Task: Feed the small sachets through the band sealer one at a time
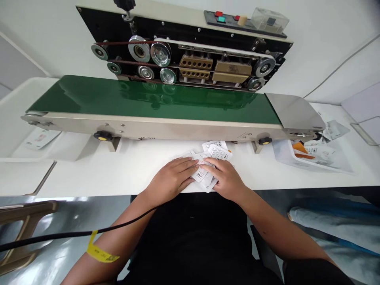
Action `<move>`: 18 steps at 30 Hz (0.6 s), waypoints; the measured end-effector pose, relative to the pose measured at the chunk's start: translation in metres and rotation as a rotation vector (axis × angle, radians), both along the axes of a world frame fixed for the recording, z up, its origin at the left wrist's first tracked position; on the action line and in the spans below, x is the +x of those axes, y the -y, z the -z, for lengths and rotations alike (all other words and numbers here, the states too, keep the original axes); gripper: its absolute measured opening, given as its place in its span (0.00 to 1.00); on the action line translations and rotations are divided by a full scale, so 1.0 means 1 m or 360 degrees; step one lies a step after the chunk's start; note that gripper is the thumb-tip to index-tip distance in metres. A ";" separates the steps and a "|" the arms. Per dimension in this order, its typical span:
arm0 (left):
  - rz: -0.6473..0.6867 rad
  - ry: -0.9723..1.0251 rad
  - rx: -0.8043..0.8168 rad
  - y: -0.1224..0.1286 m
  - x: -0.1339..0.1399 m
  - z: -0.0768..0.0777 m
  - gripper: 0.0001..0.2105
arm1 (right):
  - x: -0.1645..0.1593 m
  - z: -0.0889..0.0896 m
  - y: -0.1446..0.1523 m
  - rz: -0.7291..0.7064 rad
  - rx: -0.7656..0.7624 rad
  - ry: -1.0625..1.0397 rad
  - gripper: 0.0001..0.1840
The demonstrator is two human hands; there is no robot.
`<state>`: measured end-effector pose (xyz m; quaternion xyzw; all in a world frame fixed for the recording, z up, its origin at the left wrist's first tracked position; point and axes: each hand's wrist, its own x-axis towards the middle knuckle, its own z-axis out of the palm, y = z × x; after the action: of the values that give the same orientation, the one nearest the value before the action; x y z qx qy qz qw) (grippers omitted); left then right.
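Left tray: From where I stand, the white tray sits partly under the belt's left end with a flat pouch in it, placed there, I'd guess, to catch whatever comes off.
Cable: A black cable crosses the left forearm, its yellow tag lying against the skin.
Belt: The green belt stands raised on short feet, leaving a low gap above the white surface.
Left hand: The left hand curls over the near pile, fingers on top and thumb on the near side, apparently to stop the slippery pieces sliding apart.
Packets: The printed white packets lie bunched between both hands at the surface's near edge, close to the body, likely for easy handling; a few poke out behind.
Right hand: The right hand grips the pile's other side, fingertips nearly meeting the left's, as if to keep it together.
Right bin: The clear bin holds more packets and something orange, seemingly set within arm's reach.
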<state>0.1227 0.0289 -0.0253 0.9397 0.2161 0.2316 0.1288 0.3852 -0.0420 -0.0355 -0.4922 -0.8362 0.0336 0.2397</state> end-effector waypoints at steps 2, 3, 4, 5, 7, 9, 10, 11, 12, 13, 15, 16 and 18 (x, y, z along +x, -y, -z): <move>-0.0026 -0.0007 -0.0004 -0.001 -0.001 0.002 0.22 | 0.001 -0.001 -0.002 -0.0019 -0.0033 -0.0053 0.29; -0.0037 -0.0005 -0.0001 -0.001 -0.001 0.003 0.21 | 0.001 -0.002 -0.002 -0.0027 -0.0046 -0.0063 0.31; -0.0048 -0.0001 0.0004 0.000 0.000 0.004 0.21 | 0.002 -0.002 -0.003 -0.0033 -0.0059 -0.0066 0.32; -0.0061 0.0004 0.0011 0.000 0.000 0.004 0.21 | 0.002 -0.003 -0.003 -0.0036 -0.0075 -0.0064 0.33; -0.0103 0.0003 0.0027 0.002 0.002 0.004 0.22 | 0.001 -0.003 -0.003 -0.0026 -0.0122 -0.0035 0.35; -0.0147 -0.0019 0.0045 0.004 0.003 0.003 0.24 | -0.002 -0.001 -0.004 0.0012 -0.0174 -0.0011 0.38; -0.0160 -0.0032 0.0057 0.005 0.004 0.002 0.24 | -0.004 0.000 -0.005 0.0036 -0.0193 -0.0015 0.39; -0.0170 -0.0046 0.0069 0.006 0.005 0.000 0.24 | -0.006 0.001 -0.006 0.0065 -0.0199 -0.0037 0.39; -0.0178 -0.0057 0.0081 0.007 0.005 0.000 0.23 | -0.009 0.002 -0.007 0.0096 -0.0192 -0.0075 0.39; -0.0188 -0.0064 0.0091 0.007 0.006 -0.001 0.23 | -0.011 0.003 -0.008 0.0129 -0.0171 -0.0126 0.37; -0.0222 -0.0060 0.0105 0.008 0.007 -0.001 0.21 | -0.015 0.005 -0.009 0.0188 -0.0111 -0.0241 0.34; -0.0241 -0.0046 0.0112 0.007 0.007 0.000 0.21 | -0.016 0.005 -0.009 0.0218 -0.0076 -0.0299 0.33; -0.0272 -0.0002 0.0140 0.006 0.007 0.003 0.20 | -0.016 0.006 -0.008 0.0268 -0.0024 -0.0387 0.30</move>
<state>0.1298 0.0227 -0.0280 0.9227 0.2851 0.2506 0.0669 0.3696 -0.0335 -0.0416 -0.5547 -0.7564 0.0790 0.3374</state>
